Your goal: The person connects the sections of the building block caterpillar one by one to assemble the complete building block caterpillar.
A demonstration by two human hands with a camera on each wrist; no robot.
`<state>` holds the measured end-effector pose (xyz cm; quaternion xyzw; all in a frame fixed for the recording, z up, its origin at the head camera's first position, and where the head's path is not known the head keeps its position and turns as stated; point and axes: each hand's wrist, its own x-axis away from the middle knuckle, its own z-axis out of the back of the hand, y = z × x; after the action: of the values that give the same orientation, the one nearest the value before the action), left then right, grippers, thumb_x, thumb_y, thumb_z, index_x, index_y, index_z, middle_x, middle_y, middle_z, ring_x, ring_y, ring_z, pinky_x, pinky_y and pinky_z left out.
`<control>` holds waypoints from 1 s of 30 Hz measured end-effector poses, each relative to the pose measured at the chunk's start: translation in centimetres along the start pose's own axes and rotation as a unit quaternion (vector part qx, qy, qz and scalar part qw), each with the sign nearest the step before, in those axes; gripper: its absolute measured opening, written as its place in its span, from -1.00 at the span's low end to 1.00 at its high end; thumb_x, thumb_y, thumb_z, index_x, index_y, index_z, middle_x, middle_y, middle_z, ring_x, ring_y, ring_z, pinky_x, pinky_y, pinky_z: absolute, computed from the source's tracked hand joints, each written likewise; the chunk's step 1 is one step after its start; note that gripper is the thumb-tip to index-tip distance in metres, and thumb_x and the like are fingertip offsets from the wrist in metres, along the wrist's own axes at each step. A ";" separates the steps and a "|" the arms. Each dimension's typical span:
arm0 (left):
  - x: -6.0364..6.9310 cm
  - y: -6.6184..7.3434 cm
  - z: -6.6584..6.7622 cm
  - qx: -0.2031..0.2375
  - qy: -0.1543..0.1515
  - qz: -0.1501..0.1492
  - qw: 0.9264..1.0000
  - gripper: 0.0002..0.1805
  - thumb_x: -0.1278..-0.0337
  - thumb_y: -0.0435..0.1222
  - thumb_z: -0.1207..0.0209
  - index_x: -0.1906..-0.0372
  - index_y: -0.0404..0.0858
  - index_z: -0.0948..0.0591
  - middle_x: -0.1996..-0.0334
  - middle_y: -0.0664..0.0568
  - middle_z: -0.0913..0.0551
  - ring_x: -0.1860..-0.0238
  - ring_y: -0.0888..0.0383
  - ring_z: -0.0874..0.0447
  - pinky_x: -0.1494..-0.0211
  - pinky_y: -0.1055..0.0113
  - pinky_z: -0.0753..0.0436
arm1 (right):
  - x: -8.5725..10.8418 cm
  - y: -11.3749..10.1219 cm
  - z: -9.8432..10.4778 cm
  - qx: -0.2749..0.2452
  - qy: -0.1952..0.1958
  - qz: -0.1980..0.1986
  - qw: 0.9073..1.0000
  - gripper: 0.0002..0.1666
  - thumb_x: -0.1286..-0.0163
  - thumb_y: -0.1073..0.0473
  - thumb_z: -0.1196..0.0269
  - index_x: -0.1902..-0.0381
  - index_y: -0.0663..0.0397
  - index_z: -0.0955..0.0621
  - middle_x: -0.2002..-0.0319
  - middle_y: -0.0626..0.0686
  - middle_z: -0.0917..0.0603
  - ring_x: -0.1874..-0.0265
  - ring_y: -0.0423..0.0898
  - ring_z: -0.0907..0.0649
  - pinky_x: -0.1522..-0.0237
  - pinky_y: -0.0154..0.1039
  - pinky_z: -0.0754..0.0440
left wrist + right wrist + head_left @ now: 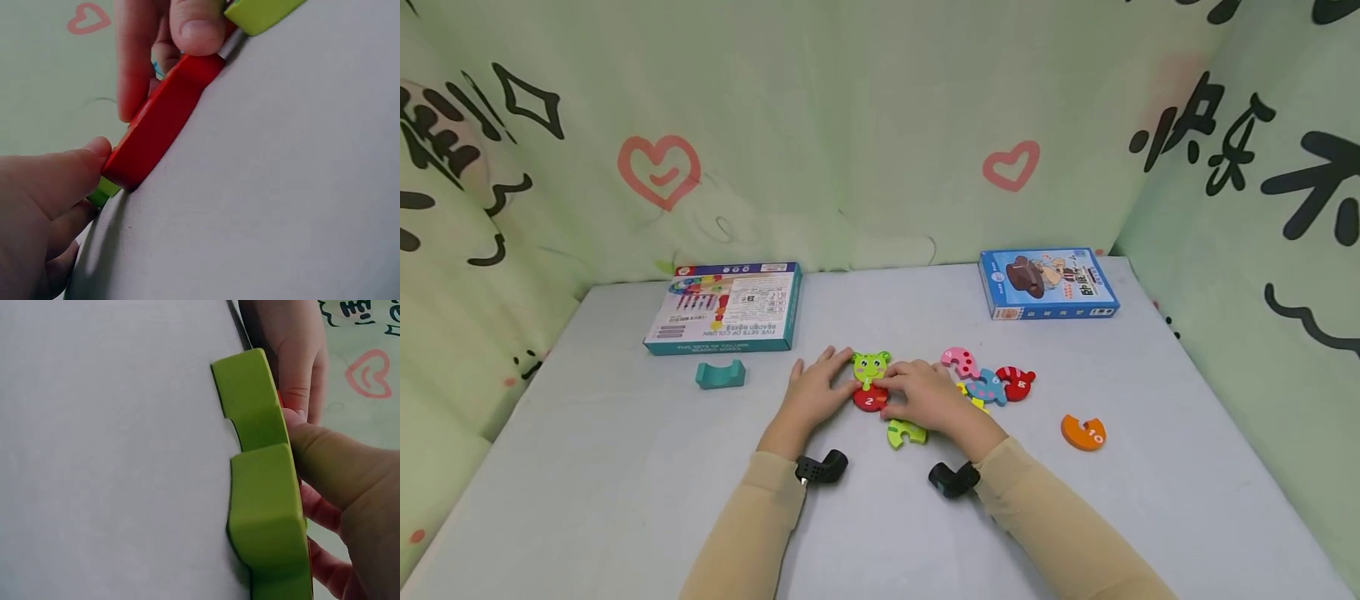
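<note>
My left hand point(811, 398) holds the green animal-face puzzle piece point(871, 363) at its left side. Its thumb touches the red puzzle piece point(870, 400), marked 2, joined just below the face. From the other side my right hand point(928, 398) pinches the red piece with thumb and fingers; the left wrist view shows its thick red edge point(165, 122) between both hands. A light green notched piece point(907, 433) lies by my right hand, large in the right wrist view. Beyond that hand lie pink point(960, 362), blue point(987, 387) and red striped point(1018, 383) pieces, plus a partly hidden yellow one point(976, 402).
An orange curved piece point(1083, 433) lies apart at the right. At the left is a teal curved block point(720, 375), in front of a white and teal box point(722, 308). A blue box point(1048, 284) lies at the back right. Printed curtains surround the white table point(625, 467).
</note>
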<state>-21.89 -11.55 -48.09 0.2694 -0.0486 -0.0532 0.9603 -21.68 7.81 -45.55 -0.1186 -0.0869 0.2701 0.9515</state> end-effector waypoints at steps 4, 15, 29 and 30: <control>-0.2 0.5 0.3 0.003 -0.008 0.013 1.000 -0.37 -0.11 0.05 -0.07 -0.30 0.01 -0.30 -0.33 0.02 -0.28 -0.41 0.07 -0.04 -0.41 -0.14 0.23 | -0.1 -0.2 0.4 0.010 -0.002 -0.005 1.000 -0.36 -0.07 -0.25 -0.26 -0.15 -0.31 -0.49 -0.12 -0.10 -0.50 -0.12 -0.04 -0.41 -0.08 0.03 -0.29; 0.0 0.0 0.0 0.033 0.005 0.007 0.999 -0.39 -0.09 0.06 -0.10 -0.27 0.01 -0.35 -0.31 0.06 -0.31 -0.41 0.10 -0.06 -0.41 -0.11 0.25 | 1.2 0.6 1.7 0.010 0.031 0.015 0.999 -0.36 -0.15 -0.22 -0.20 -0.22 -0.31 -0.42 -0.12 -0.04 -0.51 -0.13 0.02 -0.41 -0.16 0.09 -0.31; 0.1 -0.2 -0.2 0.042 0.017 0.010 0.999 -0.40 -0.07 0.05 -0.11 -0.25 0.01 -0.37 -0.30 0.06 -0.33 -0.40 0.13 -0.09 -0.42 -0.09 0.23 | 7.7 6.7 5.6 -0.096 0.063 -0.061 0.992 -0.36 -0.18 0.05 -0.25 -0.25 -0.10 -0.39 -0.20 0.15 -0.42 -0.23 0.19 -0.30 -0.13 0.20 -0.37; 0.1 -0.2 -0.2 0.042 0.017 0.010 0.999 -0.40 -0.07 0.06 -0.11 -0.25 0.01 -0.37 -0.30 0.06 -0.33 -0.40 0.13 -0.09 -0.42 -0.09 0.23 | 8.0 6.8 5.6 -0.096 0.059 -0.059 0.992 -0.35 -0.18 0.05 -0.26 -0.25 -0.09 -0.39 -0.20 0.15 -0.42 -0.23 0.19 -0.30 -0.12 0.20 -0.38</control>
<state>-21.80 -11.65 -48.34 0.3103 -0.0374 -0.0365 0.9492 -19.57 18.71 -41.23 -0.2195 -0.0624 0.1966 0.9536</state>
